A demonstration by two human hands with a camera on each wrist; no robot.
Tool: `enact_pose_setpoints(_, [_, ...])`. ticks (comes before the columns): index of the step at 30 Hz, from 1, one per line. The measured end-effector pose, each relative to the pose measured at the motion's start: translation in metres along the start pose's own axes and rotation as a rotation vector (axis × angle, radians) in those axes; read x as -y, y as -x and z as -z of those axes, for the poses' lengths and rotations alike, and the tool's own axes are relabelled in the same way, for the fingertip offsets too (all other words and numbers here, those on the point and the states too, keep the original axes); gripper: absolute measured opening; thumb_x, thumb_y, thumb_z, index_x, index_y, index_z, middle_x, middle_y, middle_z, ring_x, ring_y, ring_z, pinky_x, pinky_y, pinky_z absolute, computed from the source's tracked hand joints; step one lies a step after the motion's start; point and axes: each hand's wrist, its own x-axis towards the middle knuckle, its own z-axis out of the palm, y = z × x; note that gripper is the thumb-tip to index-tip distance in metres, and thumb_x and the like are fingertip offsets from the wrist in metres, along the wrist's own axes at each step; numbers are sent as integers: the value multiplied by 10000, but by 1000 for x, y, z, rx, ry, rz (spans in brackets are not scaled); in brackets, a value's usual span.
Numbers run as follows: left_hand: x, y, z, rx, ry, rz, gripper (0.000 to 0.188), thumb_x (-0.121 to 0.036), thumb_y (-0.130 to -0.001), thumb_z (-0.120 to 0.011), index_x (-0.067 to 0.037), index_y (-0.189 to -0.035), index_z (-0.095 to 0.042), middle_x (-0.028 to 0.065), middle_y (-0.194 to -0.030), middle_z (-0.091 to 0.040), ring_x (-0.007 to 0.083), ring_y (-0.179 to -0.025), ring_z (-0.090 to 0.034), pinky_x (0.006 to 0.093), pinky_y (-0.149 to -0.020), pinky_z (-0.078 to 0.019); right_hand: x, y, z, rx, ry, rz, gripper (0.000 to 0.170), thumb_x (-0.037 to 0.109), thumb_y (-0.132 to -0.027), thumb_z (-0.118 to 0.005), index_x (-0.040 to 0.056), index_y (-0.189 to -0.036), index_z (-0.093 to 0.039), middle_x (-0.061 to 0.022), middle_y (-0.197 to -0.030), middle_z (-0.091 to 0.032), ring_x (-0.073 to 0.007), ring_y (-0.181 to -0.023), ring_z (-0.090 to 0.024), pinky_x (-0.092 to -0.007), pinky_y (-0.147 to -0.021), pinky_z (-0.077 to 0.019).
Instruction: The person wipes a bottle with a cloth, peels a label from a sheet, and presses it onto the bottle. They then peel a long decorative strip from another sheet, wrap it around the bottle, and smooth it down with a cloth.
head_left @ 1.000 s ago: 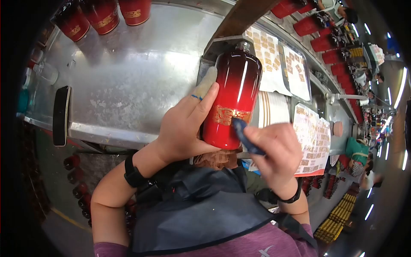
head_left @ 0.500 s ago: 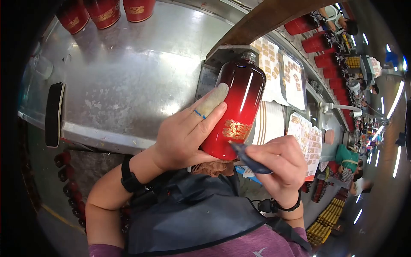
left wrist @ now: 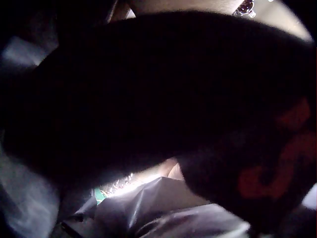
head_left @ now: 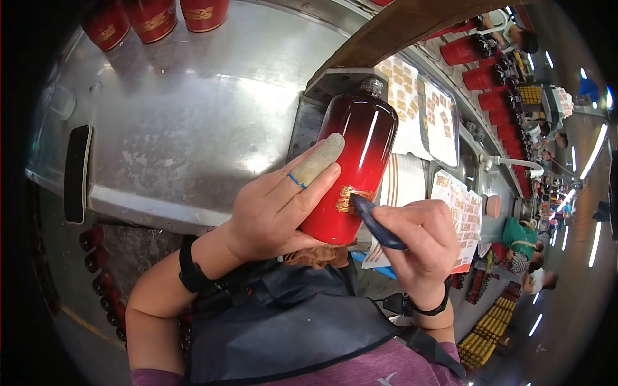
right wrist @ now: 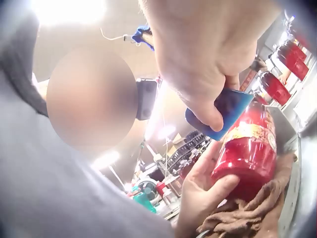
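Note:
A glossy bottle (head_left: 364, 141), dark at the neck and red toward the base, lies tilted with a gold pattern (head_left: 346, 199) near its base. The left hand (head_left: 277, 206) grips its left side, one finger in a pale cover lying along it, thumb near the base. Between thumb and fingers the right hand (head_left: 421, 248) pinches a dark blue scraper (head_left: 380, 225), its tip at the gold pattern. In the right wrist view the scraper (right wrist: 223, 111) looks bright blue, close to the bottle (right wrist: 250, 153). The left wrist view is mostly dark.
Brown cloth (head_left: 317, 257) bunches below the bottle's base. A phone (head_left: 78, 174) lies at the metal table's (head_left: 193, 141) left edge. Three red containers (head_left: 151, 19) stand at the back left. Sheets of gold decals (head_left: 458, 199) lie to the right, with more red bottles (head_left: 479, 77) beyond.
The bottle appears rolled, its gold pattern now further left on it and looking narrower. The right hand's scraper has moved from just below the pattern up onto its right part.

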Motion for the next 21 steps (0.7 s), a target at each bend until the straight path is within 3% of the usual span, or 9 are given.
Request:
enact_pose_setpoints(5, [0, 0, -1, 0, 6, 6, 824, -383, -683, -872, 69, -1294, -555, 327, -1335, -568, 414, -1203, -616, 385, -976, -519, 6, 0, -1, 66, -14, 40, 412, 31, -611, -744, 35, -1023, -764, -63, -899, -685, -227, -782, -616, -315, -669, -516])
enact_pose_setpoints(7, [1, 1, -2, 2, 0, 8, 792, -412, -727, -788, 60, -1315, -544, 280, -1378, -549, 394, -1226, -601, 393, -984, -526, 0, -2, 1, 37, 48, 95, 435, 61, -596, -739, 37, -1029, -764, -62, -906, -688, -222, -777, -619, -312, -661, -518])
enact_pose_setpoints(11, [0, 1, -1, 2, -17, 11, 778, -410, -736, -781, 61, -1309, -549, 281, -1374, -552, 395, -1224, -602, 391, -982, -527, 5, -6, -5, 34, 34, 162, 444, 55, -566, -724, 42, -1008, -765, -49, -879, -688, -209, -769, -619, -312, -654, -521])
enact_pose_setpoints(15, [0, 1, -1, 3, -8, 13, 777, -418, -741, -778, 60, -1309, -550, 281, -1369, -556, 396, -1220, -604, 390, -979, -528, -6, -13, -1, -7, 147, 179, 435, 57, -587, -713, 26, -1018, -761, -44, -849, -672, -195, -750, -617, -296, -638, -505])
enact_pose_setpoints(17, [1, 1, -1, -5, -10, 13, 777, -423, -744, -777, 60, -1309, -550, 281, -1367, -558, 395, -1220, -605, 390, -977, -529, 2, -10, -5, 45, 62, 250, 412, 50, -599, -723, 25, -1008, -760, -51, -840, -662, -197, -740, -615, -289, -632, -499])
enact_pose_setpoints(21, [0, 0, 2, 17, -18, 14, 780, -444, -753, -769, 58, -1308, -552, 278, -1364, -561, 389, -1220, -606, 387, -970, -533, -3, -19, 1, 39, 135, 207, 422, 64, -602, -712, 23, -1020, -761, -39, -848, -665, -186, -746, -617, -286, -636, -501])
